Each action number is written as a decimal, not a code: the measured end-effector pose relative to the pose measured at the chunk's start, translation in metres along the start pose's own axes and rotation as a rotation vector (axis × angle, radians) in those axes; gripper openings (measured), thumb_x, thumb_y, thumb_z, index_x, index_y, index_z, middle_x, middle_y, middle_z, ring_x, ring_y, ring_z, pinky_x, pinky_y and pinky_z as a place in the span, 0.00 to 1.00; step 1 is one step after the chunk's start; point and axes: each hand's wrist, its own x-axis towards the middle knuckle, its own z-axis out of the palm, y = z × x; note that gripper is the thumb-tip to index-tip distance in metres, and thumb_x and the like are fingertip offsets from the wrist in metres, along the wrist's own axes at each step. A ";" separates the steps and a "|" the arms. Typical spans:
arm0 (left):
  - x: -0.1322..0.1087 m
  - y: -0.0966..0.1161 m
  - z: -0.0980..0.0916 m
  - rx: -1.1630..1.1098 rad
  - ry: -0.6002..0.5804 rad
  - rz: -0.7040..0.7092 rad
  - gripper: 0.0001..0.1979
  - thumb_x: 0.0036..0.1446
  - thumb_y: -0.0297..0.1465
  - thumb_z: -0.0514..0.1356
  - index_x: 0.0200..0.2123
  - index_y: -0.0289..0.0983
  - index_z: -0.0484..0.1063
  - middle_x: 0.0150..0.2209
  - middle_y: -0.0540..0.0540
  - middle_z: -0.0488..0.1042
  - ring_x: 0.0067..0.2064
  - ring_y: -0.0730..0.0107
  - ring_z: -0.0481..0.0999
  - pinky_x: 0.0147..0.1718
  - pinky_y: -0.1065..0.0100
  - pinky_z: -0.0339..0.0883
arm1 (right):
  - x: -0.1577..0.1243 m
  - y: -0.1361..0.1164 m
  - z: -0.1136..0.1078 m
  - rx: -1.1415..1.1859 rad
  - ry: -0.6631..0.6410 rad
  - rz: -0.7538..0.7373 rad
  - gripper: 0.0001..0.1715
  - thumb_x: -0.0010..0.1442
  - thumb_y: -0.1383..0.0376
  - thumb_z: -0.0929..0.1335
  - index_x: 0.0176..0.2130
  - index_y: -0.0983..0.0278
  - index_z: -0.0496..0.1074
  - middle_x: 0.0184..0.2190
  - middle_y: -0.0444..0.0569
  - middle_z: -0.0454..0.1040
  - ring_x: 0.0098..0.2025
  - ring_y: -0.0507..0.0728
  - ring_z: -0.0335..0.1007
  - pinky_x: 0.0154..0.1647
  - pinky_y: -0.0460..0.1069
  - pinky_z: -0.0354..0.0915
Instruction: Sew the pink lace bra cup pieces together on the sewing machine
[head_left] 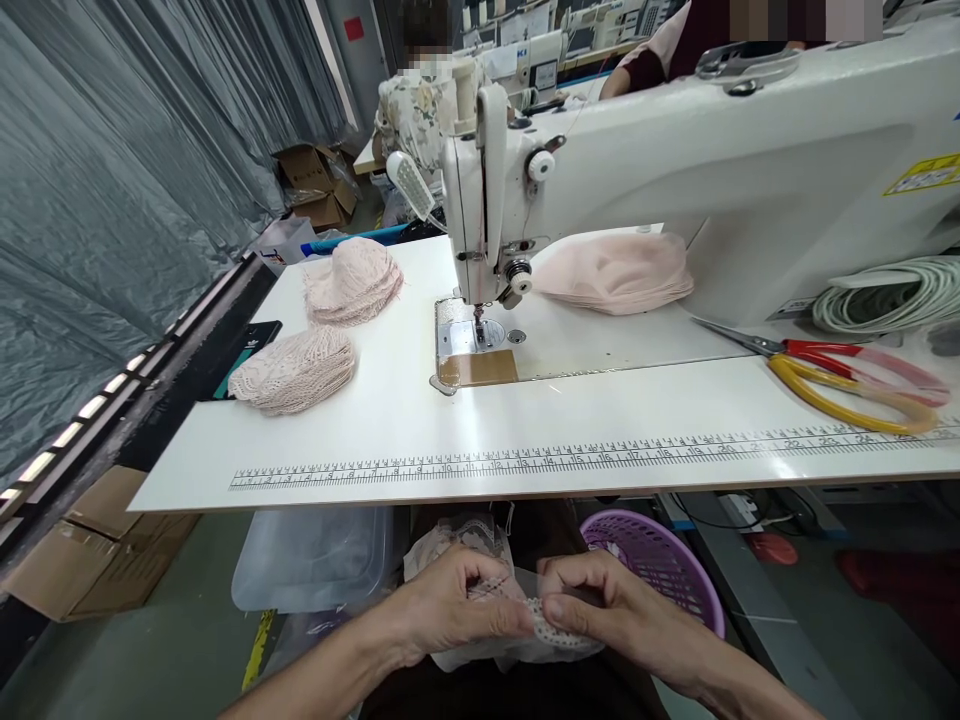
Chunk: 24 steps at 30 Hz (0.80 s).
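Note:
Over my lap, below the table's front edge, both hands grip a piece of sheer white lace fabric (480,655). My left hand (472,600) is closed on it, thumb pressed along the top. My right hand (592,600) pinches the same piece between thumb and fingers, just right of the left. A dotted, bead-like edging runs between the two thumbs. Part of the lace bunches up behind my left hand; the rest hangs beneath both hands. Above them stands a white sewing machine (615,150), its needle and presser foot over the metal plate (457,335).
Two stacks of pink lace pieces (352,280) lie at the table's left; sheer pink pieces (615,270) sit under the machine arm. Scissors (847,375) and a coil of pale cord (892,300) are at right. Below are a purple basket (660,560) and plastic bin (315,555). Other people work behind.

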 end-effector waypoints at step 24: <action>0.000 -0.004 -0.002 -0.003 0.042 0.072 0.24 0.45 0.49 0.64 0.21 0.33 0.67 0.23 0.52 0.59 0.27 0.76 0.55 0.25 0.73 0.47 | -0.003 0.005 0.000 -0.015 -0.024 -0.060 0.27 0.59 0.48 0.63 0.21 0.64 0.54 0.20 0.38 0.50 0.22 0.46 0.43 0.21 0.45 0.41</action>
